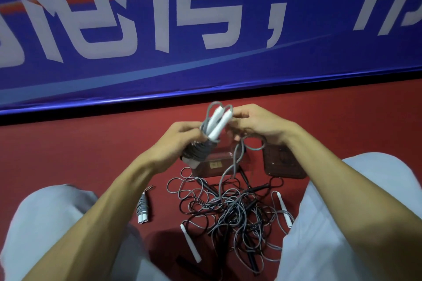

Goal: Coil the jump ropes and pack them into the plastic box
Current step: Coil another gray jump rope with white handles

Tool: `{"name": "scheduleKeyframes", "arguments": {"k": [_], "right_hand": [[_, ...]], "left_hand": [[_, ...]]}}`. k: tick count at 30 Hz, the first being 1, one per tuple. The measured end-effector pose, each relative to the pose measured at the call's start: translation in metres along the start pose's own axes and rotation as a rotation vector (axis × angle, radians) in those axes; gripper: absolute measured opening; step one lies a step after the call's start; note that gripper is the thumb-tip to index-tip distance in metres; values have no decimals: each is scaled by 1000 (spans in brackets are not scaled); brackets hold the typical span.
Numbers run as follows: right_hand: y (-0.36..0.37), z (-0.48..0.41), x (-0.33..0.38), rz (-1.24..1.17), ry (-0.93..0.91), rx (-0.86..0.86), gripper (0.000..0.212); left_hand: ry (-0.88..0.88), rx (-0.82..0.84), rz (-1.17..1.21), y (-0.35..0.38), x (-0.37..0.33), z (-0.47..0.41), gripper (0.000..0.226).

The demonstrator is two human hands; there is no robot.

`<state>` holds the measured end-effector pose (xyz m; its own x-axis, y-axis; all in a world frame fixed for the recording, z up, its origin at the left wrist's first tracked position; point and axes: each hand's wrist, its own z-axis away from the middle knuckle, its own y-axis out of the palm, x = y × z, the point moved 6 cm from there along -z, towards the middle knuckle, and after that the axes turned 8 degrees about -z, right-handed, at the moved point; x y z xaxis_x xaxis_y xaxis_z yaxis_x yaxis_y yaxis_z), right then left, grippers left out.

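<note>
**Rope half wound, both hands on it above the box**

Far left on the red floor [91,143] lies a wound rope [142,206], grey cord wrapped round its paired white handles. Up in the air, the left hand [175,141] is clenched round the jump rope [201,150], a thick grey coil with two white handles [218,124] poking up out of it. The right hand [258,123] pinches that rope's cord right by the handle tips, and a loose length trails down from it. Beneath the hands sits the clear plastic box [205,171] on the floor, with a second plastic piece [283,162] just to its right. Nearer the person, between the knees, sprawls a tangle [233,212] of grey and black cords. One stray white handle [190,244] lies at its left edge, another [284,209] at its right.
</note>
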<state>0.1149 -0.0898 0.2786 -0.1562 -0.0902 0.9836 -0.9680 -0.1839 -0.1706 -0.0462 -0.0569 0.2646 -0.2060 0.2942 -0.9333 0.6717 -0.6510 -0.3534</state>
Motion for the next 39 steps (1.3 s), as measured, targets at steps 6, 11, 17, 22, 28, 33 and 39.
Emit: {"name": "scheduleKeyframes", "arguments": {"k": [6, 11, 17, 22, 28, 33, 39], "right_hand": [[13, 1, -9, 55, 151, 179, 27], [13, 5, -21, 260, 262, 224, 6], [8, 4, -20, 182, 254, 93, 15], [6, -5, -26, 4, 249, -23, 32], [12, -9, -30, 79, 238, -126, 19], [23, -6, -22, 356, 214, -104, 15], [33, -1, -6, 697, 201, -18, 27]], "left_hand": [[-124, -141, 252, -9, 6, -3, 41], [-115, -264, 334, -17, 8, -5, 30], [-178, -460, 275, -33, 16, -2, 17], [-164, -632, 212, -49, 21, 2, 12], [-175, -746, 254, -61, 34, 1, 15], [-203, -881, 268, -73, 46, 3, 22], [-199, -892, 56, -77, 42, 5, 22]]}}
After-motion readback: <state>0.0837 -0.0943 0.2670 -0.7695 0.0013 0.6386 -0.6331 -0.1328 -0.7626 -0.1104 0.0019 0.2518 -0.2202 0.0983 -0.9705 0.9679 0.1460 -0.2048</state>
